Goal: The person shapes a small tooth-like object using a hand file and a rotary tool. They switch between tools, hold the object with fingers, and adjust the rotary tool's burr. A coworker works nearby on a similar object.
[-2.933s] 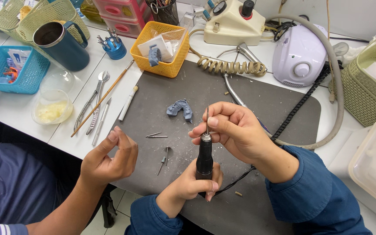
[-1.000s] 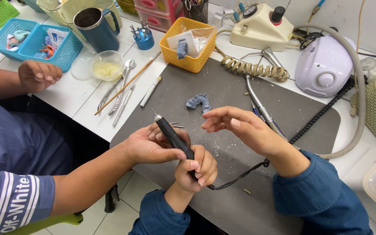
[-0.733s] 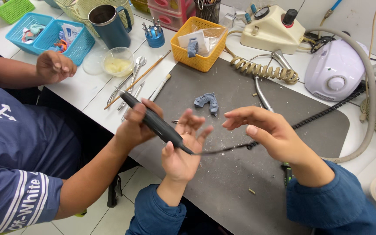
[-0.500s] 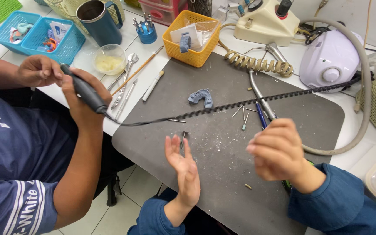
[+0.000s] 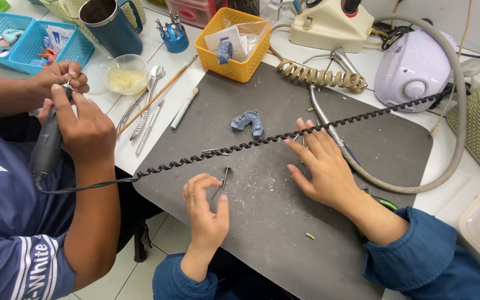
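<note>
We see our left hand (image 5: 205,208) low on the gray mat (image 5: 362,244), at about 7 o'clock. Its fingers are curled loosely and hold nothing. Just beside the fingertips, at 12 o'clock from the hand, lies a small metal tool bit (image 5: 221,181).

Our right hand (image 5: 323,166) rests flat on the mat at about 3 o'clock from the left hand, well apart from it. Its fingers are spread open and grip nothing. Its fingertips are right by the black curly cord (image 5: 284,136), which runs across the mat from the right side to the left. We cannot tell if they touch it.

At 11 o'clock from the right hand sits a small blue teeth mold (image 5: 248,121) on the mat.

At 9 o'clock, off the mat, another person's hand (image 5: 84,130) grips a dark hand drill (image 5: 46,145) at the end of the cord. That person's other hand (image 5: 59,78) pinches the drill's tip.

At 12 o'clock stands an orange basket (image 5: 234,61), and a white machine (image 5: 415,69) is at 2 o'clock.
</note>
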`<state>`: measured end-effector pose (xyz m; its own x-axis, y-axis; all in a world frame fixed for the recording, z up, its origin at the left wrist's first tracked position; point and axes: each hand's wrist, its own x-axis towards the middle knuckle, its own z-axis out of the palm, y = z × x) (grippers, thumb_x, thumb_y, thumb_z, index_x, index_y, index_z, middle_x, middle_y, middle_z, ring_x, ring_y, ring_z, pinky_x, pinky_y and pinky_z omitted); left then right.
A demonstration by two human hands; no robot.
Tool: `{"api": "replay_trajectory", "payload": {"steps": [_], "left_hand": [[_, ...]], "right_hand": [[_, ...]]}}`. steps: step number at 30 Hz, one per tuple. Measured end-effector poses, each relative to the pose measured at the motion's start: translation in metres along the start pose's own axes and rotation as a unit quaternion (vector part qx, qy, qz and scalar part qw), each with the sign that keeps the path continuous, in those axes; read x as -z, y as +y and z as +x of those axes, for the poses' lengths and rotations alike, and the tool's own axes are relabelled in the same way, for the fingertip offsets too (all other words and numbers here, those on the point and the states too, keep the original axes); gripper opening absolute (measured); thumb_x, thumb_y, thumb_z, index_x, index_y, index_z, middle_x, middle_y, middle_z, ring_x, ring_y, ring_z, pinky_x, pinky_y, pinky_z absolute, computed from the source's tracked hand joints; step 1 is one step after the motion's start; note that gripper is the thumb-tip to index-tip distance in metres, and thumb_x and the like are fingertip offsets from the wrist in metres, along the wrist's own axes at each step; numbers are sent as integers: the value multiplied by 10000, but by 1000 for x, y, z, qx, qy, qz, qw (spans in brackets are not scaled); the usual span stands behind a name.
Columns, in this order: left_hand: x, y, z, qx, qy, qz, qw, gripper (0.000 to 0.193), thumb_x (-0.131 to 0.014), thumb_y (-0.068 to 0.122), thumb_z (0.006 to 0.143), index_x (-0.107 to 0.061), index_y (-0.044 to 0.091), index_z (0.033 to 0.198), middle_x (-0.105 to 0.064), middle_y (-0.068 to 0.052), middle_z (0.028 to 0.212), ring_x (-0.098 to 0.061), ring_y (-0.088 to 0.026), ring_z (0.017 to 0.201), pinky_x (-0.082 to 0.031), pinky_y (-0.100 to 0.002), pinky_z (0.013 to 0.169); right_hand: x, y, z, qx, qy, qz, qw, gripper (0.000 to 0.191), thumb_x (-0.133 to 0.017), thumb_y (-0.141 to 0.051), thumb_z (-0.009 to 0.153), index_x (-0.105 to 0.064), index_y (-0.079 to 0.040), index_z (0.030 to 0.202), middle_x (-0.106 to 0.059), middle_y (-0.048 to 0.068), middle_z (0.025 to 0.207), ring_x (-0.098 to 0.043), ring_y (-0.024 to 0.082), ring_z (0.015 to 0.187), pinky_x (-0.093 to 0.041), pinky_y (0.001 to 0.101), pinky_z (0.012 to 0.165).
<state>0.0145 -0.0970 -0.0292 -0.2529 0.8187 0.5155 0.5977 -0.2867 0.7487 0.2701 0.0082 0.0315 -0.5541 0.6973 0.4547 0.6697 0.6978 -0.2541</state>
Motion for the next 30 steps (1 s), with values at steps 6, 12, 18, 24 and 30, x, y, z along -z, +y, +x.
{"api": "replay_trajectory", "payload": {"steps": [6,12,18,24,30], "left_hand": [[14,-3,16,17,-113,176,978,486,-720,123,776,-572,69,1235,-606,-89,1125,-532,-289,1117,-369,-465,1006],[18,-7,29,12,-119,193,974,381,-657,77,866,-597,81,1242,-646,-51,981,-603,-255,967,-431,-428,938],[11,-22,54,-5,-77,198,977,318,-633,43,908,-623,72,1224,-654,-70,951,-622,-278,951,-442,-430,893],[5,-36,75,22,-84,192,978,381,-617,22,875,-626,70,1253,-647,-84,971,-625,-281,947,-448,-433,905],[2,-40,76,28,-77,162,983,362,-609,25,892,-639,85,1247,-640,-77,981,-619,-276,963,-448,-437,926]], "right_hand": [[-12,8,-5,-39,21,22,999,842,-725,-212,850,-324,-25,1567,-172,328,1651,-205,498,1540,-241,533,1232],[-17,16,-5,-46,49,83,994,970,-702,-179,874,-123,19,1625,-123,315,1690,-209,475,1569,-240,518,1257],[-18,13,2,-45,27,41,998,985,-719,-203,834,-146,-5,1610,-120,321,1670,-196,491,1552,-237,527,1237],[-23,9,9,-48,-19,-3,999,901,-714,-308,817,-278,-67,1567,-157,343,1628,-164,533,1514,-212,569,1201],[-23,10,8,-46,-64,-22,997,694,-693,-353,828,-490,-156,1462,-178,322,1633,-160,531,1509,-196,608,1193]]}}
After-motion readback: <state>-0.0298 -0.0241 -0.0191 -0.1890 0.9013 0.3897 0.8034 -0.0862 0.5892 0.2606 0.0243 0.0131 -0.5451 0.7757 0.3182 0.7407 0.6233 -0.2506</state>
